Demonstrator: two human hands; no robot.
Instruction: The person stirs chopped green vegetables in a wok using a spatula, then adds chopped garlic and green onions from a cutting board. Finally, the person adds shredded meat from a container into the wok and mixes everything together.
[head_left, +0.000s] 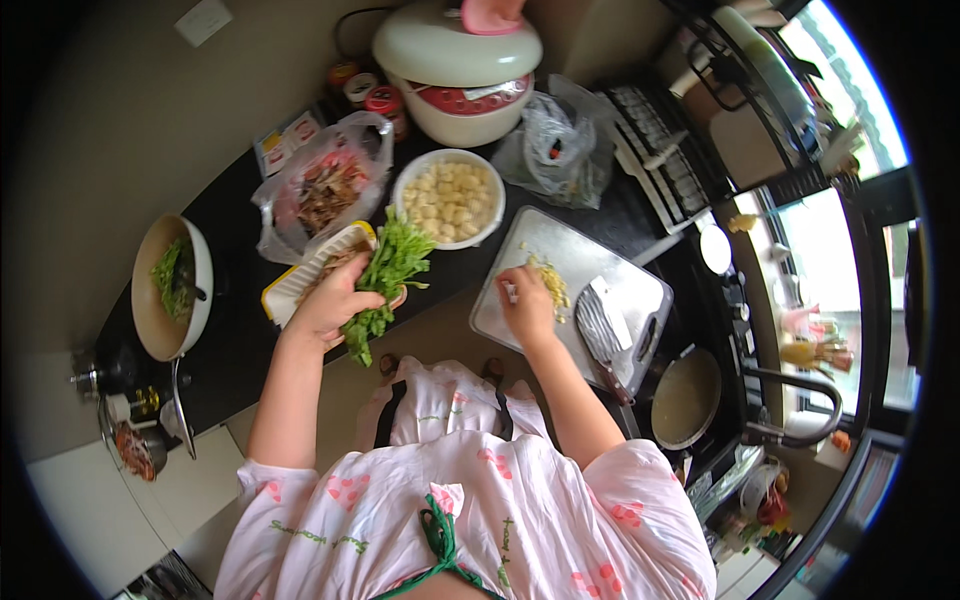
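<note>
My left hand (330, 304) grips a bunch of leafy green herbs (394, 259), its leaves spreading out past the thumb. Under and behind that hand is a white foam tray (289, 289) with a yellow edge and brown strips in it; whether the hand also bears the tray, I cannot tell. Above the metal cutting board (517, 229) my right hand (531, 307) has its fingers curled around a small pale piece, mostly hidden. Chopped garlic (553, 283) lies beside those fingers. A cleaver (600, 322) rests on the board to the right, its dark handle towards me.
A white bowl of pale round pieces (448, 196) and a plastic bag of brown food (330, 191) stand behind. Further back are a rice cooker (465, 90) and another plastic bag (559, 142). A pan with greens (199, 255) is left, a pot (684, 397) right.
</note>
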